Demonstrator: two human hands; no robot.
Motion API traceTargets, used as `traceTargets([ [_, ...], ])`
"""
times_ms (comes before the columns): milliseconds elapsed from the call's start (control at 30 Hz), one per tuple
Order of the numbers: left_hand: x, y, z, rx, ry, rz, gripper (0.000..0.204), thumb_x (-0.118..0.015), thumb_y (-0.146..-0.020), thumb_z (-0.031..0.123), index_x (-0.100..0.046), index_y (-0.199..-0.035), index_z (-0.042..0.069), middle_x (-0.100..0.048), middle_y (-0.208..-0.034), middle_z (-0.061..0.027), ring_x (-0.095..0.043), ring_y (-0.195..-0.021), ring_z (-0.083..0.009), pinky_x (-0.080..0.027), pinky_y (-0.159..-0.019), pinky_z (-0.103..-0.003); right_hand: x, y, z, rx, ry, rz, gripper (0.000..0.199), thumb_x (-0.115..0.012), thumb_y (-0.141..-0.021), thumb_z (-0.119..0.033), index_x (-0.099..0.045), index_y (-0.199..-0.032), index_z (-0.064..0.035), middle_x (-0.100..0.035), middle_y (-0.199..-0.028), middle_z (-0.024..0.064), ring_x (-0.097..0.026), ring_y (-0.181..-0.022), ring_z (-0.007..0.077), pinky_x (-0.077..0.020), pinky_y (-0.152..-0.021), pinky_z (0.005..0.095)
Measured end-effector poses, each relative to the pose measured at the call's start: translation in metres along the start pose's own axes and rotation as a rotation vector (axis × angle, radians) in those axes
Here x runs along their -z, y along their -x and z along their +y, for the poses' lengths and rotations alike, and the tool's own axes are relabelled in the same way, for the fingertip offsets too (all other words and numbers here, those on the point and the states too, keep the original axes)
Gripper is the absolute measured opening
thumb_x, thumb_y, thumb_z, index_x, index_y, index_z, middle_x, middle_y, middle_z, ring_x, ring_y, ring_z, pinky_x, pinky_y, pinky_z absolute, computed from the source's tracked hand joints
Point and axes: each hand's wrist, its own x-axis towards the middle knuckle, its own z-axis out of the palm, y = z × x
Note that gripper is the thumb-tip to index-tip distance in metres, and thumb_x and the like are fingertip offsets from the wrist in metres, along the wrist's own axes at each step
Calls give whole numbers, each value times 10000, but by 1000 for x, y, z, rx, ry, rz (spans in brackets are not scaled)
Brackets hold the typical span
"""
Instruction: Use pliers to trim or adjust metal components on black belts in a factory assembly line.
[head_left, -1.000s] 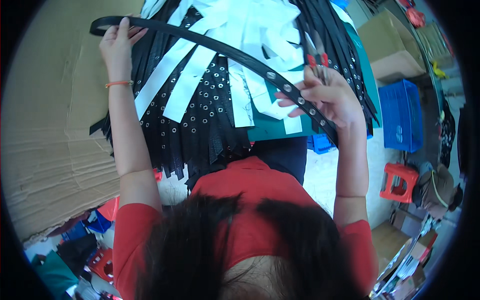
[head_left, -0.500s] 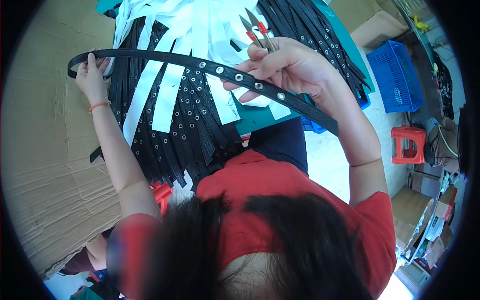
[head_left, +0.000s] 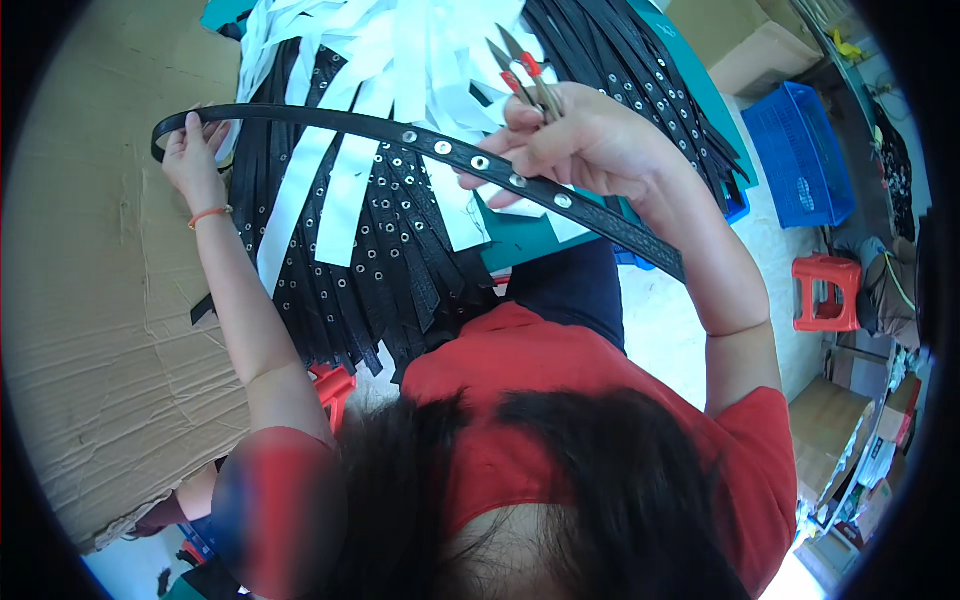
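— Belt [head_left: 420,145], black with a row of metal eyelets: where is it, and what lies under it?

— It hangs in the air between both hands, above a green-topped table [head_left: 520,240] piled with black eyelet straps [head_left: 370,270] and white strips [head_left: 400,60]. Left of the table a sheet of brown cardboard [head_left: 90,300] is spread out. On the right the floor is pale, with a blue crate [head_left: 800,150], a red stool [head_left: 828,290] and a cardboard box [head_left: 745,40] further off.

— Which way does it run?

— Its long axis goes from far left to near right in a shallow arc. The left hand [head_left: 190,150] pinches the curled end; the other end slopes down past the right forearm toward the near right.

— And the right hand [head_left: 580,140]?

— Its fingers are closed around the belt at the eyeleted stretch, thumb on the near side. The same hand also carries thread snips [head_left: 525,70] with red handles, blades pointing to the far side. How firmly the snips are gripped I cannot quite tell, since the fingers hide their base.

— What differs from half a second ago?

— The right hand has slid along the belt toward the middle, so more strap trails beyond it on the near right. The left hand keeps its pinch on the end, and the arc looks a little flatter.
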Motion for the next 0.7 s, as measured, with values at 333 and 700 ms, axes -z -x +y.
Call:
traceTargets([
  [333,-55,-122,68,306,883,-186,130,-396,-922,93,-439,-872,-19,-431,-711,-53,-324,-517,-80,-304,-437,-197,78,94,-15,172,485,446,169,-365,-616,84,-337,-669,-74,-495,-643,88,-491,-499,122,-397,-437,221],
  [700,-455,-248,-63,-11,-379,-406,512,-369,-872,411,-511,-1156,9,-462,-1237,-211,-478,-1123,-309,-360,-955,-355,152,36,-31,405,542,985,217,-552,-760,28,-366,-724,-79,-451,-639,17,-461,-499,95,-371,-424,203],
])
